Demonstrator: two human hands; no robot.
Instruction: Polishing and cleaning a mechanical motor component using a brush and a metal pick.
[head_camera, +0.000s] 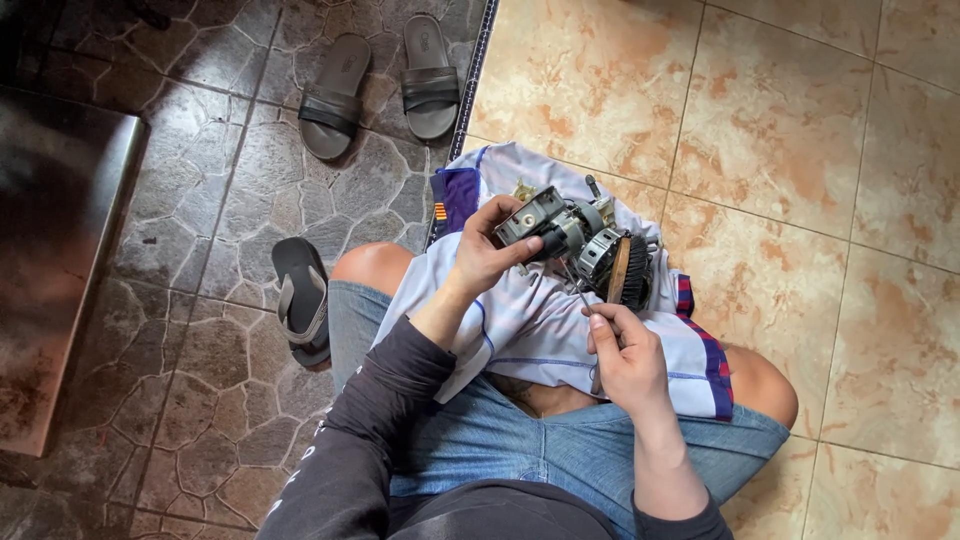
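My left hand (487, 250) grips a small electric motor assembly (580, 243), grey metal with a dark wound rotor at its right end, held above my lap. My right hand (625, 355) is closed around a thin screwdriver (578, 290) whose tip points up at the underside of the motor. A white cloth with blue and purple trim (540, 320) lies spread over my knees beneath both hands. I sit on the floor in denim shorts and a dark long-sleeved top.
A pair of dark slide sandals (380, 85) lies on the dark stone floor at the top. Another sandal (302, 298) rests by my left knee. A dark metal box (55, 250) stands at left. Beige tiles (780, 120) cover the right side.
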